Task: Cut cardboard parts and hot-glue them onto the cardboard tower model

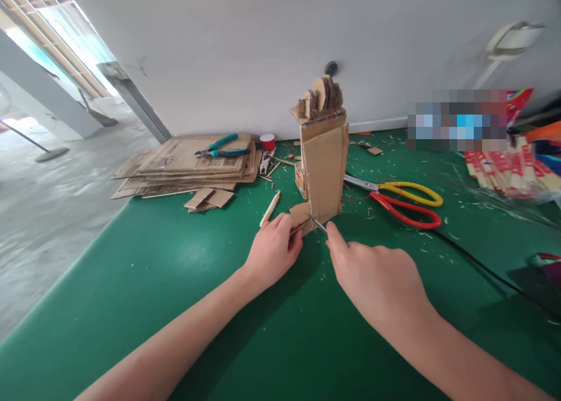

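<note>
A tall cardboard model [325,170] stands upright on the green table, with rounded cardboard discs [322,94] at its top. At its lower left corner, the fingers of my left hand [272,250] are closed on the cardboard base piece [302,214]. My right hand [379,275] is closed around a thin metal tool [320,226], whose tip meets the model's lower edge. Most of the tool is hidden in the fist, so its exact kind does not show. Just beyond my left hand lies a pale stick [270,208].
Stacked cardboard sheets [175,161] carry teal-handled pliers [223,149] at the back left. Near them are a red spool [267,142] and small scraps. Scissors [407,205] with red and yellow handles lie right of the model, beside a black cable [482,258]. Packaged sticks [508,167] sit far right.
</note>
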`<action>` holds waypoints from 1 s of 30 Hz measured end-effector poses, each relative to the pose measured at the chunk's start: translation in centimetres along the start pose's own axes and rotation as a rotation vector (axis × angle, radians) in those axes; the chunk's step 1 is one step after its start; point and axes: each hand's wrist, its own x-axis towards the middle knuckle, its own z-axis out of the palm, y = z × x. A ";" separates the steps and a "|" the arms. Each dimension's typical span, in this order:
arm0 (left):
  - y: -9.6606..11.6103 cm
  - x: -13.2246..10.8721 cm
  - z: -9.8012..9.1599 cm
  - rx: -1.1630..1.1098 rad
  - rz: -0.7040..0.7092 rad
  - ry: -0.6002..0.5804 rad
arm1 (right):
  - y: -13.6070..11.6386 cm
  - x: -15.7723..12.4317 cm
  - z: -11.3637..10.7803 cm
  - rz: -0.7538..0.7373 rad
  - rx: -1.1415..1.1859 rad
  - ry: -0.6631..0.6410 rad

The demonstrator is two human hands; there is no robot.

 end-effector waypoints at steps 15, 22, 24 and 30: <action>0.4 0.6 0.1 -0.071 0.045 0.028 | -0.3 -0.5 0.4 0.026 -0.020 0.121; 0.4 0.8 0.1 -0.077 0.062 0.033 | -0.2 -0.8 0.4 0.032 0.055 0.057; 0.4 0.8 0.1 -0.073 0.077 0.035 | -0.2 -0.8 0.2 0.031 0.070 0.029; 0.6 0.7 0.1 -0.073 0.107 0.034 | -0.4 -0.6 -0.4 0.020 0.085 -0.033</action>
